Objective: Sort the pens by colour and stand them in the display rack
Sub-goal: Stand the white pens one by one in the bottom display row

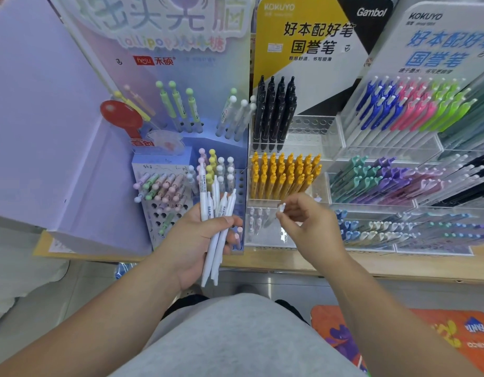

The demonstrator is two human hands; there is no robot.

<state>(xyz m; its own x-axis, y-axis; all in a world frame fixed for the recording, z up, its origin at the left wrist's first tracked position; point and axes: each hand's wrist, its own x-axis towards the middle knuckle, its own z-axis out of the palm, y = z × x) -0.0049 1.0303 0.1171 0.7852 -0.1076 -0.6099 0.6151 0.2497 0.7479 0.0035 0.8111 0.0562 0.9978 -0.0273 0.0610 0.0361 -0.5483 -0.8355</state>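
Grips a bundle of white pens in the left hand, pinches a single pen in the right hand, near the clear rack at 12 o'clock. Could spill the fanned bundle if that grip slackens.

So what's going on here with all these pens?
A person is stocking a shop's pen display. The left hand grips a bundle of white pens, while the right hand pinches a single white pen by its top, at the front of the clear rack. Yellow pens and black pens stand in the rows behind.
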